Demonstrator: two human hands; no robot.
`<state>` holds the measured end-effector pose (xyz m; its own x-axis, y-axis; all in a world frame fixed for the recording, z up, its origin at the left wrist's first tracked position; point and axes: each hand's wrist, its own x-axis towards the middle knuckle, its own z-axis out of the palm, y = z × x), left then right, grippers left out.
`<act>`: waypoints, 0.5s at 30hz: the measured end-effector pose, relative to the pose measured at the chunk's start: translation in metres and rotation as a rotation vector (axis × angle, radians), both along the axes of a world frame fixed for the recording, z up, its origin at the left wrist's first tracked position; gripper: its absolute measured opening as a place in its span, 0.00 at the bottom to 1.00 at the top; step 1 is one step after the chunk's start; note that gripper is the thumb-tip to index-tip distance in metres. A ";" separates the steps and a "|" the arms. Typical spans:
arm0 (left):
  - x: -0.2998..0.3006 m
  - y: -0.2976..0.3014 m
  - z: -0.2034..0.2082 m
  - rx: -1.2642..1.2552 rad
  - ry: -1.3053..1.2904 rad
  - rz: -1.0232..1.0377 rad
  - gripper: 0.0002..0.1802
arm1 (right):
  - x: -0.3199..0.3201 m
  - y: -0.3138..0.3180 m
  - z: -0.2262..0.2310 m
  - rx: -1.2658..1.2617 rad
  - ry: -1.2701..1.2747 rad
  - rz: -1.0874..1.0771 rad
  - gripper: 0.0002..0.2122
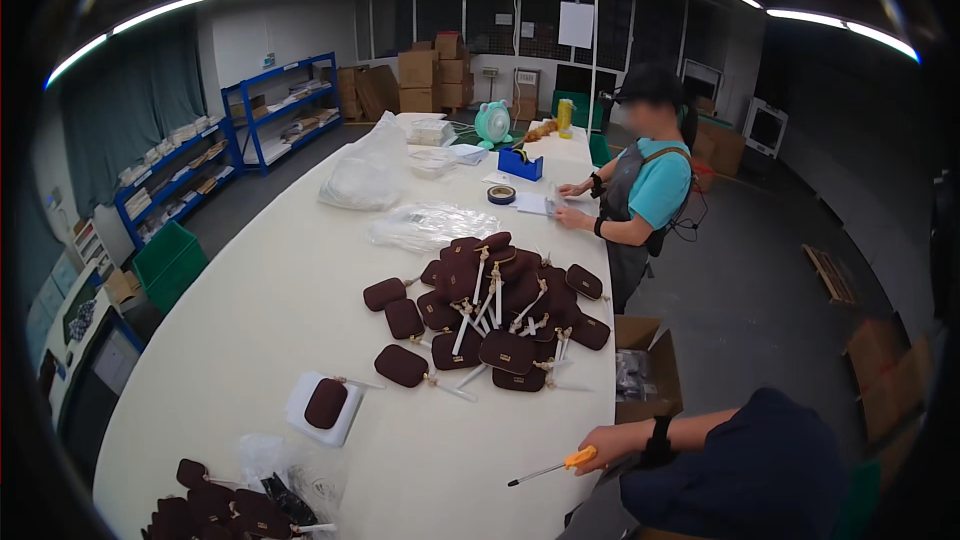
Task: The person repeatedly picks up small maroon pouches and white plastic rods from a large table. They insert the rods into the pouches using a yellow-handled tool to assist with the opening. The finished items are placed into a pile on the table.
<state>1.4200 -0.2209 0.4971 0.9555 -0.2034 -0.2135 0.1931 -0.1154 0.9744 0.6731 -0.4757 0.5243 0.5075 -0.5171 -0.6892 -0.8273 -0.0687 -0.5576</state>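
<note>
My right hand (602,446), with a black band at the wrist, is closed around the orange handle of a screwdriver (545,472). Its dark shaft points left over the near right part of the table. My left hand is out of view. Beyond the screwdriver lies a heap of small dark brown zip pouches (508,350) with gold-coloured marks, beige knotted cords and white strips. To the left, a single brown pouch (326,403) rests on a white pad (298,397). More brown pouches (212,503) are piled at the near left, beside clear plastic and a black item.
Plastic bags (435,225), a tape roll (501,194), a blue tape dispenser (520,164) and a green fan (493,124) stand farther along the white table (230,300). A co-worker (655,175) handles white sheets at the right edge. Below that edge sits an open carton (660,370).
</note>
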 end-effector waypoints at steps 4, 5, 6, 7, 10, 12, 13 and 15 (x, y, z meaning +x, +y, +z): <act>-0.074 0.009 0.038 -0.006 0.027 -0.062 0.18 | -0.005 -0.006 -0.010 0.008 -0.036 0.053 0.25; -0.095 0.012 0.046 -0.009 0.037 -0.070 0.18 | -0.007 -0.008 -0.012 0.022 -0.041 0.068 0.25; -0.117 0.016 0.054 -0.006 0.048 -0.084 0.18 | -0.009 -0.011 -0.011 0.015 -0.070 0.080 0.26; -0.140 0.022 0.063 -0.001 0.058 -0.093 0.17 | -0.011 -0.013 -0.010 0.004 -0.101 0.099 0.26; -0.209 0.034 0.080 0.021 0.097 -0.109 0.16 | -0.024 -0.020 -0.007 0.000 -0.165 0.144 0.27; -0.255 0.049 0.086 0.025 0.126 -0.099 0.15 | -0.029 -0.027 -0.010 0.020 -0.182 0.186 0.27; -0.277 0.062 0.090 0.022 0.139 -0.087 0.15 | -0.029 -0.031 -0.015 0.008 -0.196 0.220 0.27; -0.323 0.094 0.092 0.022 0.170 -0.040 0.14 | -0.026 -0.037 -0.028 -0.006 -0.211 0.325 0.27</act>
<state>1.0972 -0.1267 0.5890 0.8965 -0.2337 -0.3763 0.3500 -0.1470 0.9251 0.6472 -0.5127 0.4963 0.7759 -0.3097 -0.5496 -0.6290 -0.3119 -0.7121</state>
